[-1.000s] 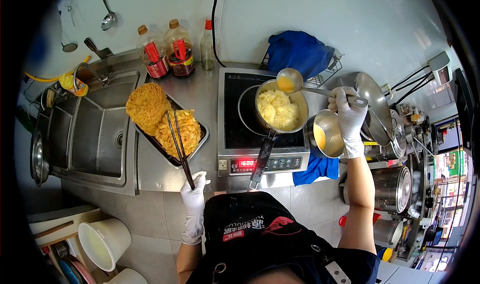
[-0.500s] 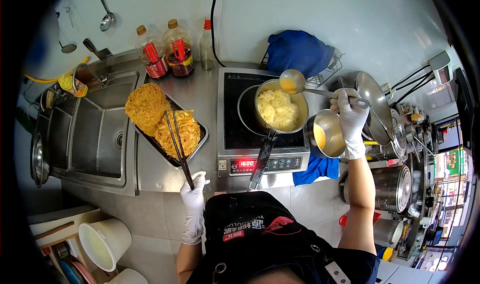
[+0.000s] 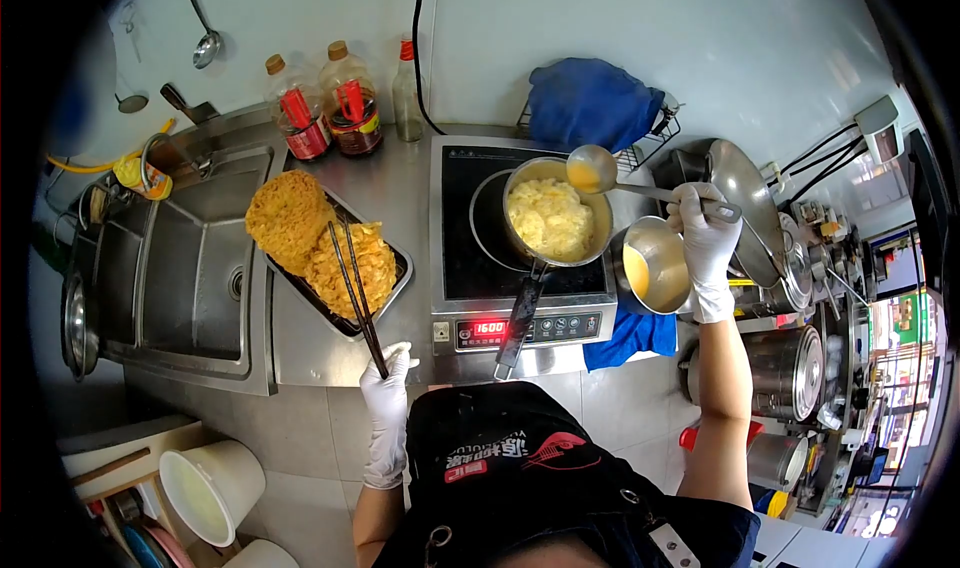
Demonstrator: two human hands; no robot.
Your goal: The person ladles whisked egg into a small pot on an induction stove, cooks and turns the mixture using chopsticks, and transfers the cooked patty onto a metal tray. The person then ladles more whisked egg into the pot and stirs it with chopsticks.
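Observation:
My gloved left hand (image 3: 388, 393) is closed around a pair of long dark chopsticks (image 3: 360, 306). Their tips reach over a golden omelette-like patty (image 3: 358, 266) on a black tray (image 3: 400, 268), where another golden patty (image 3: 288, 218) overhangs the far edge. A ladle (image 3: 592, 170) is gripped in my gloved right hand (image 3: 706, 230); yellow liquid lies in its bowl, at the far right rim of the pot. Pale yellow egg (image 3: 548, 218) fills that long-handled pot (image 3: 513, 238). Below my right hand stands a metal bowl (image 3: 668, 268) holding yellow liquid.
The pot sits on an induction cooker (image 3: 462, 258) with a lit display. Sauce bottles (image 3: 350, 108) stand against the wall, left of it. A double sink (image 3: 190, 278) is at far left. Blue cloths (image 3: 590, 103) and large metal pots (image 3: 785, 378) are on the right.
The ladle and my right hand have shifted very slightly right relative to the pot. The view has moved a little; my left hand and the chopsticks stay in place.

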